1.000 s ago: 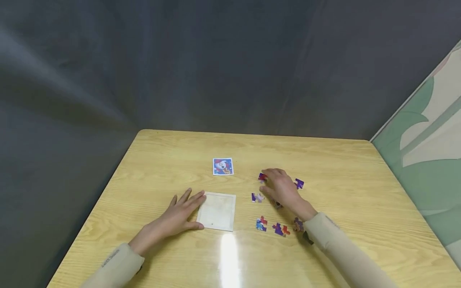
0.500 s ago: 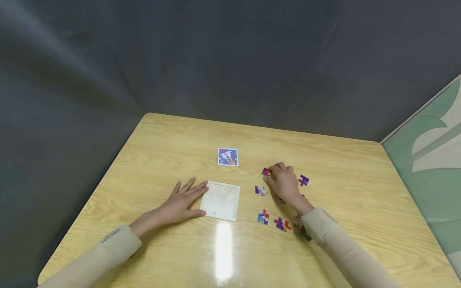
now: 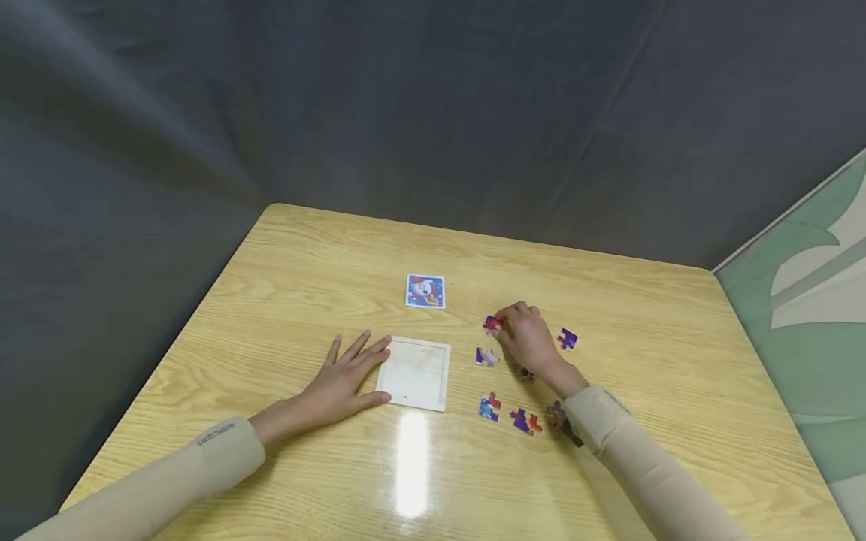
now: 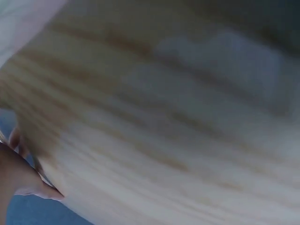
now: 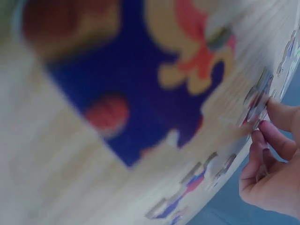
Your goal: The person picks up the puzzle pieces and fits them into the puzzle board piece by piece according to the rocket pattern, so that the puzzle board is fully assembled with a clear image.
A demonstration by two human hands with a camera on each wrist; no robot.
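Head view: picture card [image 3: 425, 291] beyond tray [image 3: 414, 373]

Flat goes the frame [image 3: 414, 373], a pale square, shallow rim all round, turned slightly askew, a small dark speck near its lower edge! And up beyond its right side, there's the piece [image 3: 491, 324]: red and purple, jigsaw-cut, pinched at its right edge, well apart from the frame.

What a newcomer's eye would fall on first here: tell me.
Probably the pale square tray in the middle of the head view, the left hand spread at its left edge. Next, the bright puzzle pieces to its right, where the right hand pinches a red-and-purple piece. Beyond the tray lies a picture card.
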